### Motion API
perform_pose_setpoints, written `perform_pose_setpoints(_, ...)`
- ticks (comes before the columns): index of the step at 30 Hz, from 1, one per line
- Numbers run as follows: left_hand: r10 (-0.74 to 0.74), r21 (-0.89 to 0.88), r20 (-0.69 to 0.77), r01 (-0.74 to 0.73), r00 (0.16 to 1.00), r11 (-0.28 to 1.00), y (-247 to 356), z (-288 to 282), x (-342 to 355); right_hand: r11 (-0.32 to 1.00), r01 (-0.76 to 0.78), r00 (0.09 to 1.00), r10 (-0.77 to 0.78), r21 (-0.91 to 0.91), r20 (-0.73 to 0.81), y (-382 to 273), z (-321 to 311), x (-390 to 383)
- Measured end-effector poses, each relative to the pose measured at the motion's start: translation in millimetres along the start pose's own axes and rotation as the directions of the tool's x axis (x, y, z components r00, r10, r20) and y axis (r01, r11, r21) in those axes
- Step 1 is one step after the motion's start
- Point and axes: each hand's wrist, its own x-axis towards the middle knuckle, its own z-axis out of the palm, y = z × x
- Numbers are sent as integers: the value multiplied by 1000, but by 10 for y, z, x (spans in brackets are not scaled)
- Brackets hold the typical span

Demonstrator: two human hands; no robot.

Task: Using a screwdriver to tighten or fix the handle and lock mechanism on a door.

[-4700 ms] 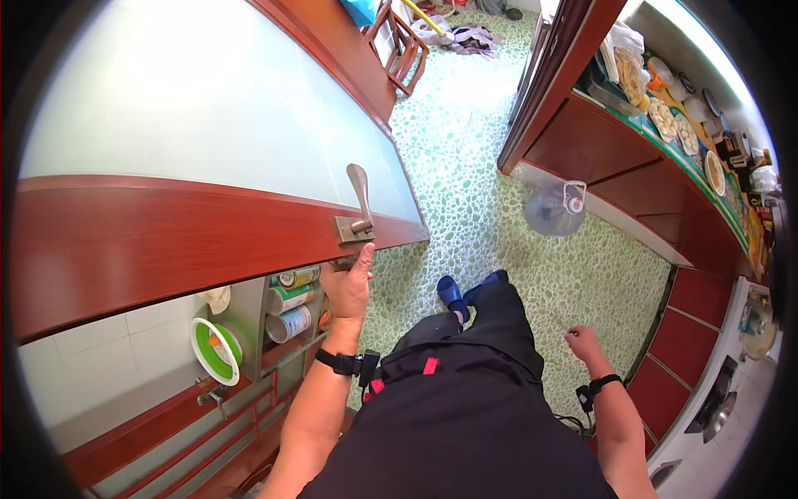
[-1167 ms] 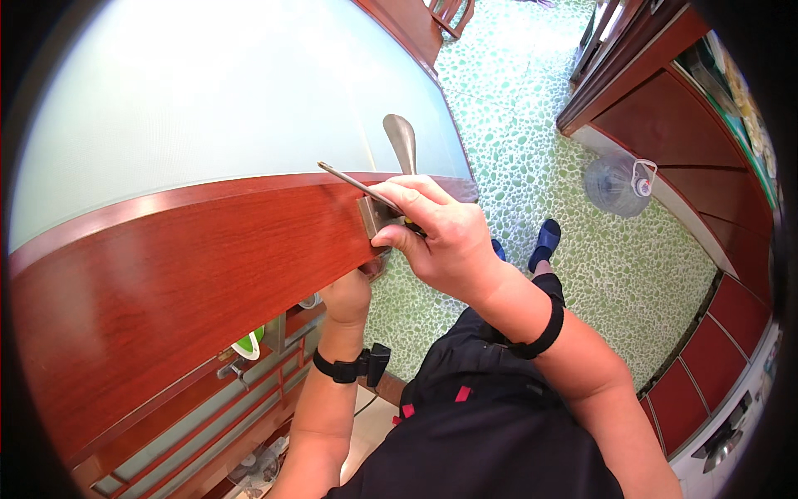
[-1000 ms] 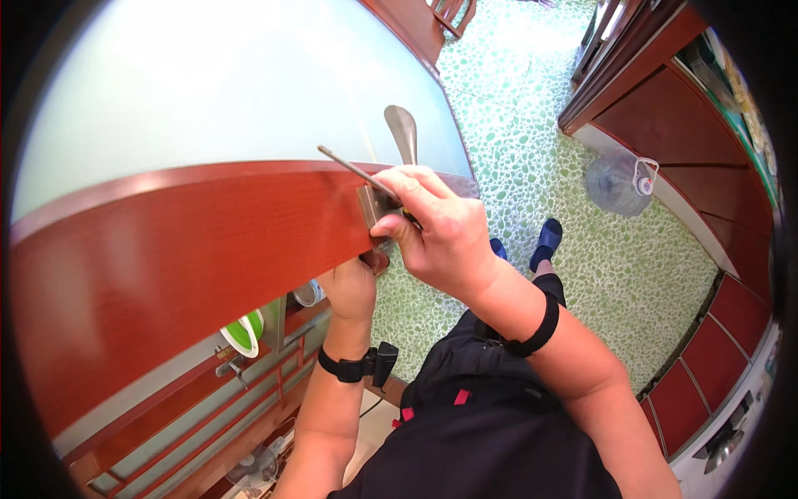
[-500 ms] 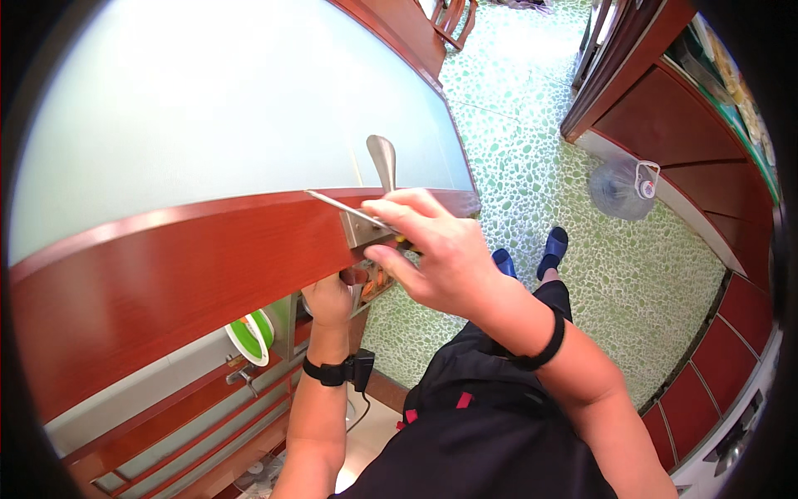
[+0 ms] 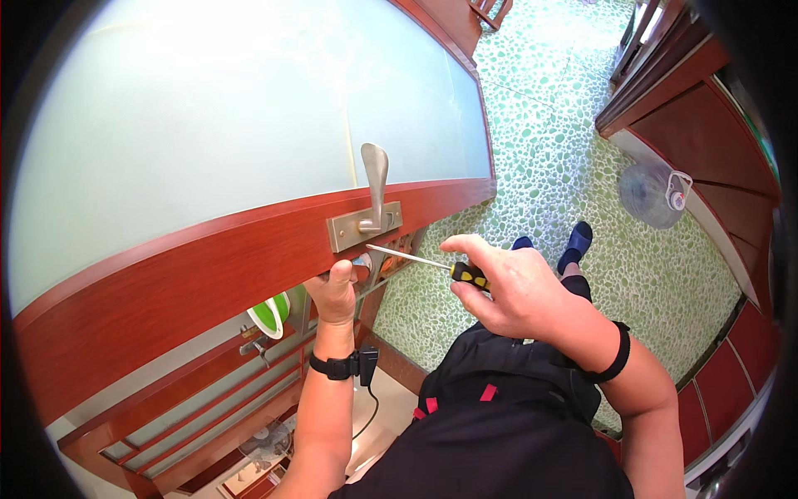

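A red-brown door [image 5: 191, 266] with a frosted panel spans the left side. On its face, a brushed-metal plate [image 5: 345, 234] carries an upright lever handle [image 5: 376, 170]. My right hand [image 5: 524, 291] is closed round the black-and-yellow handle of a screwdriver [image 5: 416, 259], index finger stretched forward. The shaft points left, its tip close to the door's near edge just below the plate; I cannot tell whether it touches. My left hand [image 5: 332, 301] grips the door's near edge from below, thumb up, with the other fingers hidden behind it.
A clear plastic water jug [image 5: 648, 195] with a white handle stands on the green pebble-patterned floor [image 5: 532, 125], by red-brown cabinets [image 5: 740, 150] at the right. Below the door show a green-and-white basin [image 5: 270, 316] and another door with a metal handle [image 5: 256, 348].
My right hand has drawn back rightward with the screwdriver, uncovering the plate and lever. The shaft has left the door's face for its near edge. My left thumb now shows.
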Motion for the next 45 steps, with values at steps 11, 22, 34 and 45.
perform_pose_setpoints(11,146,63,-90,-140,985,988,-154,151,37,992,127,990,-127,0,-62,26,-40,251)
perform_pose_setpoints(22,104,-22,-26,-104,994,994,-7,203,-7,989,150,985,-148,17,-85,49,-10,232)
perform_pose_setpoints(34,124,-92,-50,-128,991,987,-34,274,6,985,-39,999,35,167,27,-360,-409,417)
perform_pose_setpoints(45,131,13,22,-132,991,991,2,343,8,1000,-27,978,30,-15,208,-326,-584,580)
